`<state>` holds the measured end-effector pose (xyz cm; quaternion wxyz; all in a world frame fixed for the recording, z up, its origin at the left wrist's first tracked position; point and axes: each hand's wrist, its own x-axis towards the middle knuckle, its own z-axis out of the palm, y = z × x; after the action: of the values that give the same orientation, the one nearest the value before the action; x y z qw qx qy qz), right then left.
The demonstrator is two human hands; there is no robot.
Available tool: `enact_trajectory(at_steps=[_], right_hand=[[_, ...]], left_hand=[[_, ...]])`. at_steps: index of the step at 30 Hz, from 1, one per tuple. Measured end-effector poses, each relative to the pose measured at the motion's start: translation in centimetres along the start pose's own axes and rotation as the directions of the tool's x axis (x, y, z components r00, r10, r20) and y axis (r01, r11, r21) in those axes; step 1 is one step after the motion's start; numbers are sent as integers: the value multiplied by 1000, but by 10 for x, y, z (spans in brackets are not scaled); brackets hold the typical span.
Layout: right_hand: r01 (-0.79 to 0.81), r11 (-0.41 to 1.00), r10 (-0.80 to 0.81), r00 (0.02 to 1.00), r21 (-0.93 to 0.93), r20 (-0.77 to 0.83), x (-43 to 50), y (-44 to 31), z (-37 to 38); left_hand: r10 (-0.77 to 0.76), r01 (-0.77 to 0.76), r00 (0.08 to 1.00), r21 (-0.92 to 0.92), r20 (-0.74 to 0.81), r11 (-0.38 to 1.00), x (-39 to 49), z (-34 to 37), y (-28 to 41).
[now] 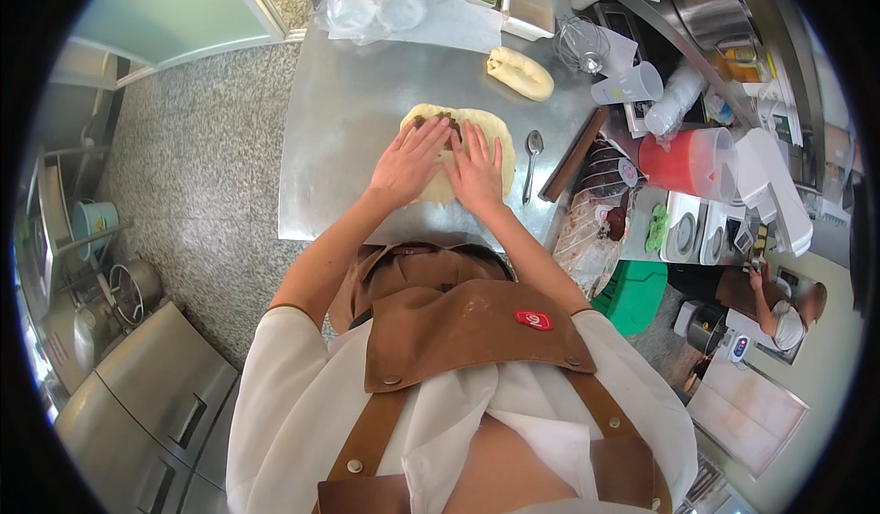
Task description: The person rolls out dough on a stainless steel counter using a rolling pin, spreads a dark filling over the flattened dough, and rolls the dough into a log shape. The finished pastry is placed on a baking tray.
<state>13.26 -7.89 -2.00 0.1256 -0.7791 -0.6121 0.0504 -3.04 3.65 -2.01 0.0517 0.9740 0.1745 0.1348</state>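
A flattened sheet of pale dough lies on the stainless steel table, with a dark brown filling near its far edge. My left hand rests over the dough's left part, its fingertips at the filling. Over the right part lies my right hand, fingers spread, beside the left one. Neither hand is closed around anything; the palms hide part of the dough. Beyond them, a rolled and folded piece of dough sits on the table. A metal spoon lies to the right of the dough sheet.
Right of the spoon are a brown wooden stick and plastic-wrapped goods. A whisk, a translucent cup and a red-filled pitcher stand further right. Plastic bags and food containers occupy the far edge. Another person is at far right.
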Motion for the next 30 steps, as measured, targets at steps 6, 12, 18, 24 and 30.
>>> enact_trajectory(at_steps=[6,12,18,24,30], right_hand=[[50,998,-48,998,41,-39,16,2,3],[75,993,-72,997,-88,34,26,6,1],[17,991,-18,1000,134,7,4,-4,2],[95,993,-101,992,-69,-76,-13,-6,9],[-1,995,7,999,103,-53,-21,-6,2]], left_hand=[[-94,88,978,44,187,995,2,2,9],[-79,106,983,-155,166,982,-4,-1,-1],[-187,216,976,-376,112,901,4,8,-18],[-128,143,983,-111,135,983,17,15,-4],[-153,169,965,-61,215,984,22,10,0]])
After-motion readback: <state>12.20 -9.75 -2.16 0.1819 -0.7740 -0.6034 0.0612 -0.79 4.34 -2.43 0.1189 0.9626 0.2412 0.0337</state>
